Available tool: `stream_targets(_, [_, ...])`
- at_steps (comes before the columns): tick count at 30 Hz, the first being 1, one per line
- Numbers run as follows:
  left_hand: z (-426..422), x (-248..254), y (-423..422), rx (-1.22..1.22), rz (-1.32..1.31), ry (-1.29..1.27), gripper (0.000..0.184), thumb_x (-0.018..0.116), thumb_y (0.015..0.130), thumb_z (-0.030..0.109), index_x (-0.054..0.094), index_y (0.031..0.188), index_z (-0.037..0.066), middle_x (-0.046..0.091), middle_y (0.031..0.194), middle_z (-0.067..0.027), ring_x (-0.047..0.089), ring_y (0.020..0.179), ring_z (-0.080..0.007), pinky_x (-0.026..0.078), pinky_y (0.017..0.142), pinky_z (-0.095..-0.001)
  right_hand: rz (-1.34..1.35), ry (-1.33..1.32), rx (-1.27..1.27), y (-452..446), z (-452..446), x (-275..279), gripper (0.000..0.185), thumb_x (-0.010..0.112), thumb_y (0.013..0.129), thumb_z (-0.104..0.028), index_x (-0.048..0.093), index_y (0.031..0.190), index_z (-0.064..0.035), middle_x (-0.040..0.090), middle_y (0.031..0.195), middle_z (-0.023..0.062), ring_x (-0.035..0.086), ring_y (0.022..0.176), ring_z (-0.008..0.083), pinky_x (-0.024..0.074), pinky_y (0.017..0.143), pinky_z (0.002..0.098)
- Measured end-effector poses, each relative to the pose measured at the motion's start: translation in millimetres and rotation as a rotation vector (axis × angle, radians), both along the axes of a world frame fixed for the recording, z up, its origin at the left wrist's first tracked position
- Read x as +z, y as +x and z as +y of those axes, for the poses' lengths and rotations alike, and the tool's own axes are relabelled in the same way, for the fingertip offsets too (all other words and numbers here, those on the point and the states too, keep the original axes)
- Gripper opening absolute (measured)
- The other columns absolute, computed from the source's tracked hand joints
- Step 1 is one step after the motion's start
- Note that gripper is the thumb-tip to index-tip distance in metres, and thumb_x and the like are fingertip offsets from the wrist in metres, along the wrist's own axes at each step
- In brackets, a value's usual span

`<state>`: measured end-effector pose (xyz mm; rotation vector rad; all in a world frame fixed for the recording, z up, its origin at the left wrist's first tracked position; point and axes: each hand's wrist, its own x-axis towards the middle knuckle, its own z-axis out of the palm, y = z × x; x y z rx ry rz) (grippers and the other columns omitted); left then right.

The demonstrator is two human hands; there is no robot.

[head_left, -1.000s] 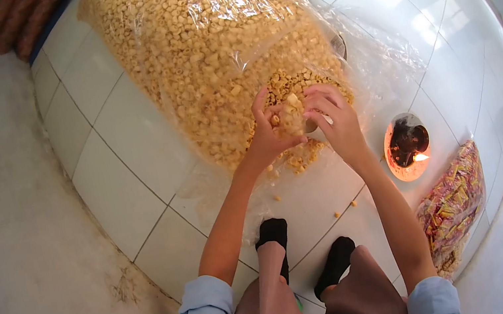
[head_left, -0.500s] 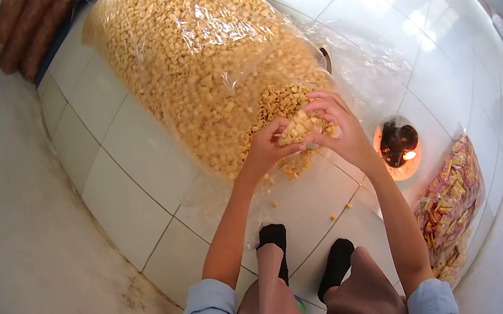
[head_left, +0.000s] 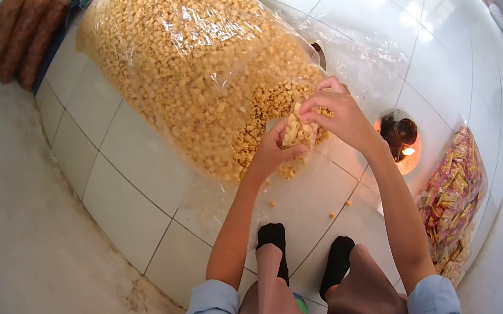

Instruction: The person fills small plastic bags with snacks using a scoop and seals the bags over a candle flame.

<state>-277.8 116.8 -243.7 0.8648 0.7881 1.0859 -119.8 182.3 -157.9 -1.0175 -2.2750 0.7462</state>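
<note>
A large clear bag of yellow-brown puffed snacks [head_left: 182, 68] lies on the tiled floor, its near end open with loose snacks showing. Over that end, my left hand [head_left: 275, 151] is wrapped round a small clear packet of snacks [head_left: 296, 133]. The thumb and fingers of my right hand [head_left: 332, 108] are pressed together at the packet's upper right edge. Whether the packet's mouth is open is too small to tell.
Right of my right forearm, a small flame burns in a round dish [head_left: 407, 152]. Beyond it lies a bag of small colourful packets [head_left: 453, 195]. Long brown filled bags [head_left: 28, 35] rest at the upper left. A few snacks are scattered on the floor [head_left: 301, 209] near my feet.
The packet has tipped more upright in my left hand. My right hand has shifted from the packet's side to its upper edge, fingers drawn together. The whole view has moved slightly.
</note>
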Motion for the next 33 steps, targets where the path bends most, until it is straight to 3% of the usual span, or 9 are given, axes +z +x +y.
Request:
stream_targets(8, [0.4, 13.7, 0.0, 0.012, 0.025, -0.077, 0.044, 0.064, 0.078, 0.008, 0.045, 0.118, 0.003, 0.056, 0.097, 0.0004, 0.053, 0.086, -0.0061, 0.044, 0.074, -0.0207, 0.114, 0.058, -0.048, -5.5, -3.3, 9.0, 0.017, 0.067, 0.072, -0.017, 0.062, 0.085, -0.0062, 0.057, 0.084, 0.0034, 0.047, 0.093, 0.0183, 0.0377, 0.083, 0.0308])
stream_targets(10, [-0.2, 18.5, 3.6, 0.051, 0.000, -0.013, 0.048, 0.064, 0.077, 0.006, 0.042, 0.120, 0.003, 0.056, 0.098, 0.0001, 0.053, 0.087, -0.0065, 0.044, 0.074, -0.0207, 0.368, -0.125, -0.245, -9.8, -8.8, 17.6, 0.019, 0.067, 0.074, -0.019, 0.061, 0.086, -0.0051, 0.058, 0.084, 0.0034, 0.051, 0.091, 0.0174, 0.0401, 0.081, 0.0300])
stream_targets(11, [-0.3, 20.7, 6.3, 0.043, -0.004, -0.005, 0.048, 0.064, 0.077, 0.006, 0.042, 0.120, 0.003, 0.056, 0.098, 0.0001, 0.053, 0.087, -0.0065, 0.044, 0.074, -0.0207, 0.365, -0.115, -0.251, -5.5, -10.3, 20.1, 0.019, 0.067, 0.074, -0.019, 0.061, 0.086, -0.0051, 0.058, 0.084, 0.0034, 0.051, 0.091, 0.0174, 0.0401, 0.081, 0.0300])
stream_targets(13, [-0.2, 26.5, 11.3, 0.030, 0.087, 0.062, 0.053, 0.065, 0.076, 0.003, 0.040, 0.122, 0.004, 0.056, 0.099, -0.0002, 0.053, 0.088, -0.0070, 0.044, 0.076, -0.0211, 0.307, -0.467, -0.193, 5.0, -13.7, 22.5, 0.019, 0.066, 0.076, -0.019, 0.061, 0.088, -0.0044, 0.060, 0.086, 0.0047, 0.054, 0.088, 0.0139, 0.0431, 0.076, 0.0286])
stream_targets(20, [-18.4, 86.6, 63.8, -0.104, -0.036, 0.224, 0.046, 0.065, 0.075, 0.002, 0.044, 0.116, 0.003, 0.057, 0.099, -0.0017, 0.054, 0.089, -0.0072, 0.044, 0.077, -0.0211, 0.251, -0.370, -0.346, 54.1, -63.5, 103.9, 0.016, 0.061, 0.079, -0.011, 0.061, 0.094, -0.0027, 0.062, 0.082, 0.0022, 0.055, 0.084, 0.0101, 0.0421, 0.070, 0.0234])
stream_targets(22, [-27.7, 119.4, 86.6, -0.153, -0.036, 0.235, 0.040, 0.063, 0.078, 0.006, 0.046, 0.114, 0.002, 0.057, 0.098, -0.0021, 0.054, 0.088, -0.0068, 0.044, 0.076, -0.0214, 0.163, -0.044, -0.364, 73.9, -88.4, 136.7, 0.012, 0.059, 0.080, -0.008, 0.061, 0.091, -0.0021, 0.062, 0.081, 0.0018, 0.054, 0.083, 0.0102, 0.0414, 0.069, 0.0223])
stream_targets(27, [-59.7, 199.0, 143.7, -0.222, 0.068, 0.426, 0.036, 0.062, 0.081, 0.011, 0.047, 0.113, 0.002, 0.057, 0.095, -0.0015, 0.053, 0.086, -0.0058, 0.044, 0.075, -0.0222, 0.339, 0.056, -0.501, 124.8, -158.2, 208.4, 0.029, 0.062, 0.077, -0.007, 0.054, 0.105, -0.0055, 0.059, 0.089, 0.0040, 0.054, 0.082, 0.0112, 0.0441, 0.073, 0.0250])
stream_targets(30, [-84.2, 233.6, 187.6, -0.252, 0.074, 0.548, 0.039, 0.062, 0.080, 0.010, 0.044, 0.113, 0.003, 0.058, 0.096, -0.0030, 0.055, 0.086, -0.0071, 0.046, 0.074, -0.0229, 0.337, 0.076, -0.552, 164.7, -194.5, 239.3, 0.023, 0.062, 0.076, -0.008, 0.056, 0.099, -0.0036, 0.060, 0.082, 0.0044, 0.056, 0.079, 0.0130, 0.0449, 0.064, 0.0265])
stream_targets(33, [-116.0, 261.4, 229.3, -0.440, -0.149, 0.437, 0.049, 0.062, 0.078, 0.004, 0.035, 0.119, 0.006, 0.058, 0.099, -0.0071, 0.058, 0.089, -0.0130, 0.048, 0.078, -0.0259, 0.353, 0.177, -0.640, 204.3, -232.6, 266.2, 0.014, 0.062, 0.076, -0.006, 0.056, 0.088, -0.0033, 0.060, 0.081, 0.0044, 0.057, 0.076, 0.0131, 0.0450, 0.062, 0.0264])
